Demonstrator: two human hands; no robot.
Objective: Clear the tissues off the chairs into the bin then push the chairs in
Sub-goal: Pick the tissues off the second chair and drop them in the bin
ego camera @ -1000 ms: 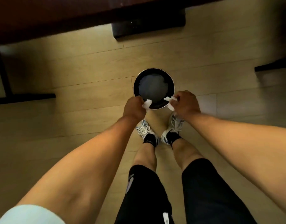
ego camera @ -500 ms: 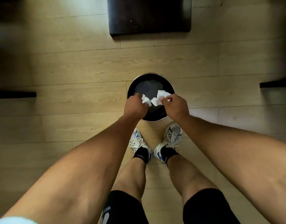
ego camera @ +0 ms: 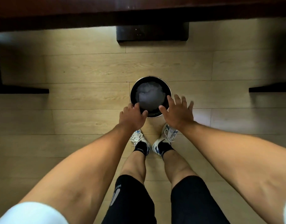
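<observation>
Both empty hands (ego camera: 155,115) over upright bin (ego camera: 134,88), mouth upward, tissues (ego camera: 149,97) inside.

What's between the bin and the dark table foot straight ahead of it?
Bare wood floor only. The head view shows nothing lying on the planks between the bin and the table foot.

Mid-frame, the bin (ego camera: 150,97) holds crumpled tissues (ego camera: 149,96); the left hand (ego camera: 132,116) and the spread right hand (ego camera: 178,113) hover empty over its lower rim, above shoes (ego camera: 165,139)
</observation>
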